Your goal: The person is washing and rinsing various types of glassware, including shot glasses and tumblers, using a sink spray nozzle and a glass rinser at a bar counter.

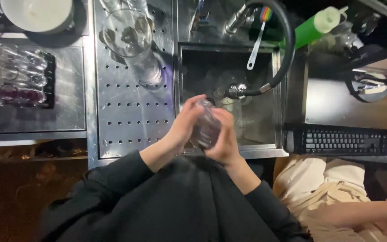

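1. A person in black sleeves grips a small clear ribbed glass (206, 127) with both hands at the front edge of a square stainless steel sink (265, 121).
2. The left hand (185, 123) wraps the glass from nine o'clock, fingers curled tight on its side.
3. The right hand (224, 139) clamps it from three o'clock, fingers closed round the wall.
4. At twelve o'clock, a black spray hose with a metal nozzle (247, 92) hangs over the basin.
5. At ten o'clock, a tall clear drinking glass (133, 42) stands on the perforated steel draining board (131, 116).
6. At three o'clock lies a black computer keyboard (346, 141); a second person in cream clothing (332, 188) sits at four o'clock.
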